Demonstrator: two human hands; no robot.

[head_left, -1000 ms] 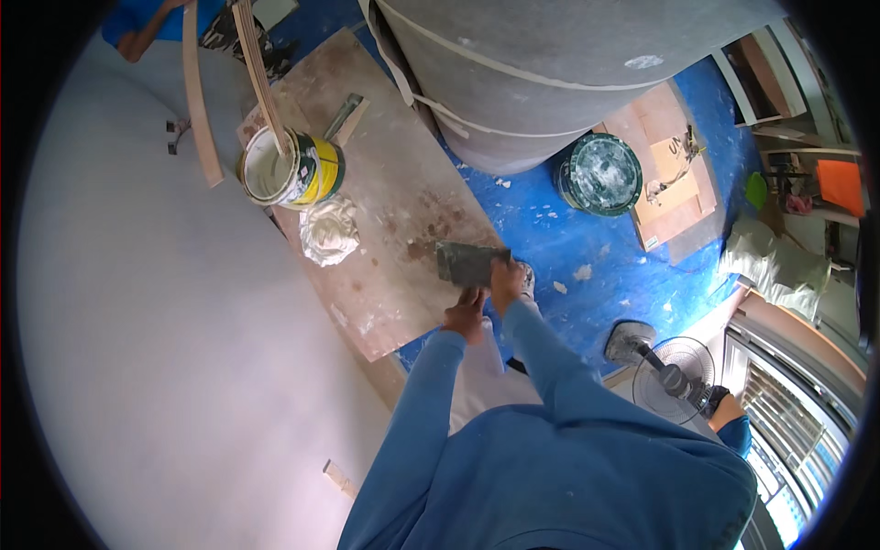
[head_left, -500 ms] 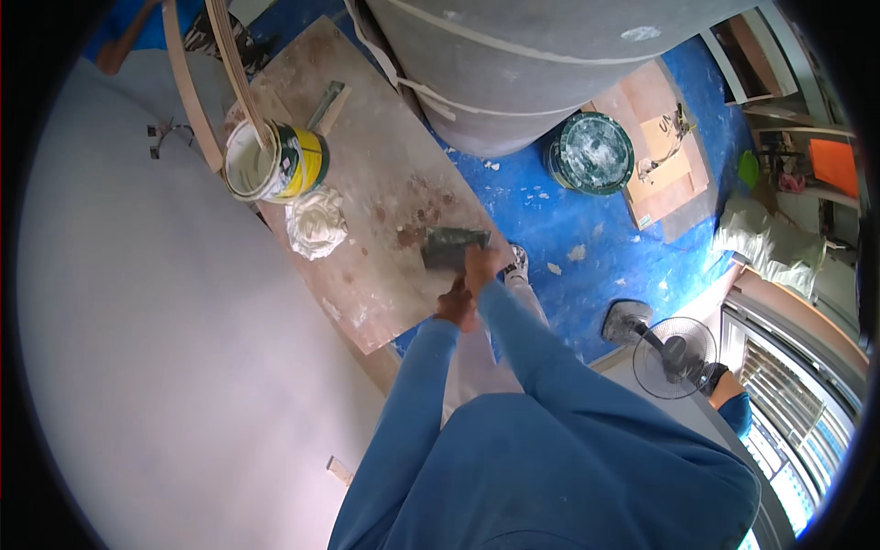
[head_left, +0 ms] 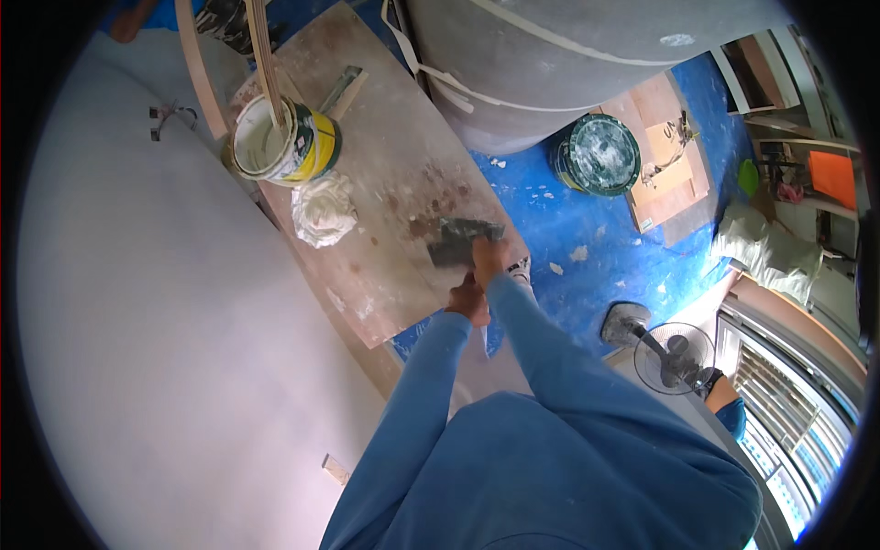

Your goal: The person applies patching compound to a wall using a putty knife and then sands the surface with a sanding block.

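Observation:
My right hand (head_left: 489, 257) is closed on a trowel with a wide, dark grey rectangular blade (head_left: 453, 246). The blade is held over the near end of a stained wooden board (head_left: 385, 266), and a darker strip runs along its far edge. Just below and left of it, my left hand (head_left: 468, 301) is closed in a fist close to the right wrist; whatever it may hold is hidden. Farther left on the board stand a yellow and green bucket (head_left: 323, 147) and, beside it, a crumpled white bag (head_left: 323, 211) that looks open. Both forearms are in blue sleeves.
A large grey curved column (head_left: 541, 64) rises beyond the board. Right of it, a green-lidded bucket (head_left: 598, 154) stands on blue floor sheeting (head_left: 550, 220). A standing fan (head_left: 674, 357) is at the right, a pale wall (head_left: 183, 321) at left. Another person's arm (head_left: 137, 18) shows at far left.
The whole view has shifted slightly, with the bucket and bag lower and farther right. My hands have drawn a little apart, and the trowel blade has tilted slightly.

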